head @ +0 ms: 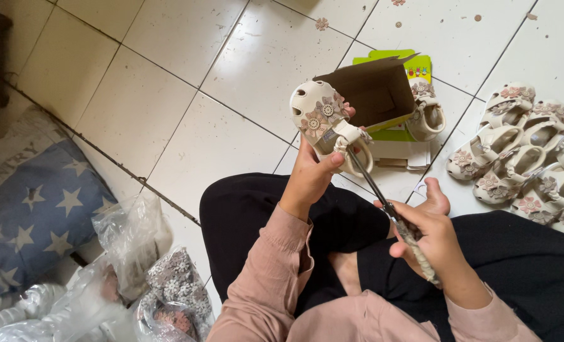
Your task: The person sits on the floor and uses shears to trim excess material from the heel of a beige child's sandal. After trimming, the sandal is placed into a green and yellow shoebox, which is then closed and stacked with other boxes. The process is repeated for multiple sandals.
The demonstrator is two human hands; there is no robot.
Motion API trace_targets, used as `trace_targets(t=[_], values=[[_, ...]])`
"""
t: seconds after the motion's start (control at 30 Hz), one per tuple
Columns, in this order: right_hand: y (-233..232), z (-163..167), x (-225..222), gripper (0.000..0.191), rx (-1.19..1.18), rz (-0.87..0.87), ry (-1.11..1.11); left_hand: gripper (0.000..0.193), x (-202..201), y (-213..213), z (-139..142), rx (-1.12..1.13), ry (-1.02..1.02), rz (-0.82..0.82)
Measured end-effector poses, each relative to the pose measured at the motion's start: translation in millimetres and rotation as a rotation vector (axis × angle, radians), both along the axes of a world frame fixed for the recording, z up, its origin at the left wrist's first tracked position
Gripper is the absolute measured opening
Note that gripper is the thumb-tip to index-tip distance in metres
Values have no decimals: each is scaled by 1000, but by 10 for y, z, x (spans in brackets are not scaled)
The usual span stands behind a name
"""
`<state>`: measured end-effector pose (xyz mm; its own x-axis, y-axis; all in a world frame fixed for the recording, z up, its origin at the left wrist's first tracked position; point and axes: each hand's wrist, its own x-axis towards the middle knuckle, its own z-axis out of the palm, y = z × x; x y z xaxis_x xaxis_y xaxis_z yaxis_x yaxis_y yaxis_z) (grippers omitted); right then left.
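Observation:
My left hand holds up a small cream child's sandal with pink and white flowers on its front. My right hand grips a pair of scissors by wrapped handles. The blades point up and left, and their tip touches the sandal's back strap. Both hands are over my lap, which is in black trousers, and my sleeves are pink.
An open cardboard shoe box with green sides lies on the white tile floor, another sandal beside it. Several matching sandals are piled at the right. A star-patterned blue cushion and plastic bags lie left.

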<state>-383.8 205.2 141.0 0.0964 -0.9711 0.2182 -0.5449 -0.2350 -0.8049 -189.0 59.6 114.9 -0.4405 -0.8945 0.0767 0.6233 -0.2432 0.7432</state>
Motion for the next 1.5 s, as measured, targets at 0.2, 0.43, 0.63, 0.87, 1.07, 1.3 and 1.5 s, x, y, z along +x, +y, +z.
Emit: trace_targets(t=[0.2, 0.43, 0.63, 0.87, 1.07, 1.3, 1.5], values=[[-15, -10, -29, 80, 3, 30, -14, 100, -2, 0, -12, -8, -20, 13], [-46, -170, -286, 54, 306, -270, 75, 90, 3, -4, -120, -135, -214, 132], [-324, -604, -497, 49, 606, -219, 499, 87, 70, -100, -190, 92, 137, -59], [-453, -1305, -68, 55, 536, -71, 573, 89, 93, -49, -174, 163, 150, -164], [-456, -664, 104, 40, 75, -224, 369, 91, 169, -71, -175, 99, 149, -181], [-665, -220, 458, 40, -188, -273, -530, 73, -41, -20, -180, -379, -516, 23], [-1483, -103, -388, 28, -83, -223, -78, 40, 263, -720, -503, -246, -1011, 294]])
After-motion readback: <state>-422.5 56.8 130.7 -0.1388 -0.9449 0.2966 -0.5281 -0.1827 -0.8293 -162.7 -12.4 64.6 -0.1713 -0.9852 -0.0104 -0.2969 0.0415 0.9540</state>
